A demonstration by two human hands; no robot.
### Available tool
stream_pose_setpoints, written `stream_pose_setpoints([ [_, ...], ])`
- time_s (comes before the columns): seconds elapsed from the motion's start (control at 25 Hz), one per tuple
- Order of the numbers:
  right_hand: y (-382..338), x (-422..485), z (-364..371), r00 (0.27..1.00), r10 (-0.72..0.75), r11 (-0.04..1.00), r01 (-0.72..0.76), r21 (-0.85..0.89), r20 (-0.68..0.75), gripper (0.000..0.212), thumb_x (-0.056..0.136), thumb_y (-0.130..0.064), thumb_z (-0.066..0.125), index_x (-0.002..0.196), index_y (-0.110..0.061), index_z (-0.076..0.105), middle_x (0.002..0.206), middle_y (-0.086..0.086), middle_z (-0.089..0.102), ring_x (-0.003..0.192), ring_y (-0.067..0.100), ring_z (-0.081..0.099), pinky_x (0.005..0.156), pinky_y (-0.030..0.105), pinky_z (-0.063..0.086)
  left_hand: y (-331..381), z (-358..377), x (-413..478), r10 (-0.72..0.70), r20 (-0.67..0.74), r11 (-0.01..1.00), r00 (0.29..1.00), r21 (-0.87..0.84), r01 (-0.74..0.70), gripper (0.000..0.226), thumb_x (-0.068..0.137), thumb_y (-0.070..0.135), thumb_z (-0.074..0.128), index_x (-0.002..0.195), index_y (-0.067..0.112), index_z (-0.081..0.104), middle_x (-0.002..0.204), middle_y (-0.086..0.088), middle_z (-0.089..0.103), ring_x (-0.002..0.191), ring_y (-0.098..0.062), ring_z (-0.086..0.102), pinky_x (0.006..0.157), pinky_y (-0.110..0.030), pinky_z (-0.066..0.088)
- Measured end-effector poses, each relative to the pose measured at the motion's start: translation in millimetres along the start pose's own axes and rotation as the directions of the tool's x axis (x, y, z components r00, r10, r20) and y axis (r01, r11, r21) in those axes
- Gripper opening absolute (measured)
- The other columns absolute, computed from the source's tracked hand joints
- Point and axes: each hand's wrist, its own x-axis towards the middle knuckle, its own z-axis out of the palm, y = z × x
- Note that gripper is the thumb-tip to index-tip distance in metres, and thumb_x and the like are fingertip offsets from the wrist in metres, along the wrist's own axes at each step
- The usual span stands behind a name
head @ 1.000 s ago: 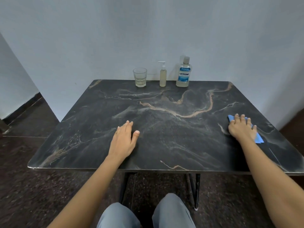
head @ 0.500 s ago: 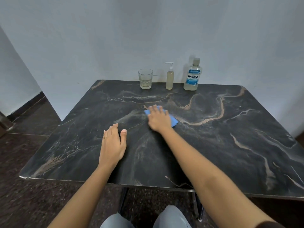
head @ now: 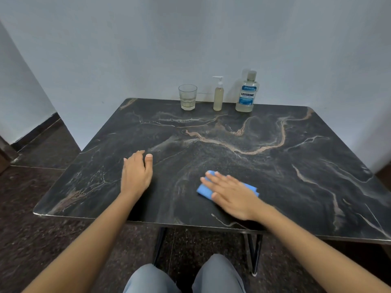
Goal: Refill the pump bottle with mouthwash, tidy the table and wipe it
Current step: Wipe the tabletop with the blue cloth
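The person's right hand (head: 232,196) lay flat on a folded blue cloth (head: 203,190), fingers straight and close together, pressing it onto the dark marble-patterned table (head: 296,170) near the front edge. It gripped nothing, and the cloth showed past the fingertips and behind the knuckles. The hand's outline was slightly blurred. The left hand (head: 136,176) rested palm down on the bare tabletop, left of the cloth and apart from it, its fingers loosely bent and holding nothing. At the far edge, against the pale wall (head: 190,39), three things stood upright in a row. On the left was a clear glass (head: 187,97) with a little pale liquid in it. In the middle was a slim pump bottle (head: 218,98) of yellowish liquid with its white pump head on. On the right was a capped mouthwash bottle (head: 246,96) with a blue label. They stood near one another without touching. Below the front edge the person's knees (head: 152,279) in grey trousers showed above a dark speckled floor (head: 42,197).
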Motion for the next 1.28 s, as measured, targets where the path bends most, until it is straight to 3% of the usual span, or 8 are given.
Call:
stream_pose_setpoints([
  [0.12, 80, -10, -13, 0.965, 0.247, 0.969, -0.247, 0.019, -0.084, 0.055, 0.100, -0.045, 0.020, 0.152, -0.029, 0.012, 0.161, -0.006, 0.005, 0.149, 0.015, 0.004, 0.119, 0.036, 0.006, -23, -21, 27, 0.033, 0.030, 0.994, 0.999, 0.106, -0.036, 0.048, 0.102, 0.033, 0.038, 0.131, -0.002, 0.051, 0.131, -0.020, 0.056, 0.126, -0.037, 0.048, 0.117, -0.051, 0.017],
  [0.28, 182, 2, -41, 0.768, 0.628, 0.778, -0.621, 0.095, -0.123, 0.055, 0.102, -0.043, 0.027, 0.153, -0.026, 0.015, 0.161, 0.000, 0.006, 0.149, 0.020, 0.006, 0.118, 0.045, 0.010, -56, -29, 48, 0.009, 0.059, 0.990, 0.998, 0.138, -0.017, 0.052, 0.102, 0.036, 0.036, 0.136, -0.001, 0.046, 0.138, -0.019, 0.051, 0.133, -0.033, 0.042, 0.119, -0.049, 0.015],
  [0.44, 211, 61, -46, 0.591, 0.781, 0.621, -0.770, 0.150, -0.202, 0.055, 0.100, -0.034, 0.016, 0.154, -0.022, 0.012, 0.162, 0.001, 0.003, 0.149, 0.021, 0.004, 0.120, 0.047, 0.007, -66, -16, 47, 0.031, 0.067, 0.989, 0.997, 0.142, -0.041, 0.051, 0.101, 0.038, 0.036, 0.133, 0.001, 0.049, 0.136, -0.017, 0.053, 0.133, -0.030, 0.043, 0.117, -0.047, 0.021],
  [0.56, 200, 124, -50, 0.535, 0.816, 0.573, -0.798, 0.184, -0.219, 0.055, 0.100, -0.030, 0.015, 0.153, -0.017, 0.013, 0.162, 0.003, 0.004, 0.149, 0.024, 0.003, 0.120, 0.047, 0.005, -70, -13, 48, 0.037, 0.044, 0.990, 0.998, 0.134, -0.042, 0.056, 0.100, 0.045, 0.029, 0.132, 0.003, 0.050, 0.139, -0.016, 0.051, 0.137, -0.028, 0.039, 0.116, -0.047, 0.026],
  [0.76, 122, 249, -46, 0.705, 0.676, 0.735, -0.669, 0.116, -0.216, 0.055, 0.099, -0.029, 0.019, 0.152, -0.012, 0.015, 0.161, 0.008, 0.009, 0.147, 0.029, 0.009, 0.119, 0.049, 0.012, -70, -12, 49, 0.013, 0.003, 0.994, 1.000, 0.106, -0.013, 0.048, 0.102, 0.036, 0.033, 0.132, 0.003, 0.050, 0.140, -0.015, 0.050, 0.138, -0.028, 0.037, 0.115, -0.047, 0.027],
  [1.0, -52, 323, -7, 0.970, 0.209, 0.978, -0.205, 0.039, -0.127, 0.055, 0.100, -0.029, 0.023, 0.152, -0.013, 0.017, 0.161, 0.006, 0.013, 0.148, 0.025, 0.011, 0.118, 0.044, 0.012, -65, -15, 47, -0.025, -0.089, 0.999, 0.996, 0.033, 0.028, 0.043, 0.103, 0.030, 0.035, 0.132, 0.001, 0.046, 0.138, -0.016, 0.048, 0.134, -0.033, 0.036, 0.116, -0.046, 0.024],
  [1.16, -118, 288, 11, 0.996, -0.083, 0.996, 0.083, 0.020, 0.006, 0.053, 0.103, -0.031, 0.018, 0.153, -0.019, 0.011, 0.162, 0.002, 0.005, 0.149, 0.019, 0.001, 0.120, 0.040, 0.003, -59, -22, 44, -0.031, -0.211, 0.999, 0.977, -0.026, 0.026, 0.036, 0.103, 0.022, 0.036, 0.127, 0.000, 0.049, 0.130, -0.014, 0.054, 0.128, -0.033, 0.042, 0.118, -0.045, 0.020],
  [1.28, -125, 233, 13, 0.975, -0.219, 0.976, 0.219, 0.009, 0.040, 0.052, 0.103, -0.032, 0.020, 0.153, -0.021, 0.011, 0.162, 0.000, 0.005, 0.149, 0.017, 0.000, 0.121, 0.039, 0.002, -55, -28, 39, -0.067, -0.248, 0.995, 0.966, -0.084, 0.047, 0.034, 0.103, 0.022, 0.036, 0.124, 0.001, 0.053, 0.126, -0.013, 0.058, 0.124, -0.032, 0.047, 0.111, -0.046, 0.031],
])
